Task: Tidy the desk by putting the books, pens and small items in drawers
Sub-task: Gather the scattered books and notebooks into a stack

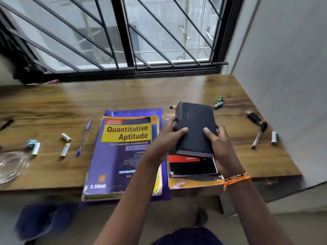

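Both hands clamped on a dark book [195, 128], left hand [164, 140] at its left edge, right hand [221, 149] at its right, lifted just above a red-and-black book [191, 165]. Beside these, a "Quantitative Aptitude" book [123, 152]. Scattered across the wooden worktop [53, 106]: a blue pen [84, 137], a black pen [259, 134], batteries [65, 150].

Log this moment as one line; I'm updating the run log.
stage: lifting book | left hand: grips dark book | right hand: grips it | pens: on desk
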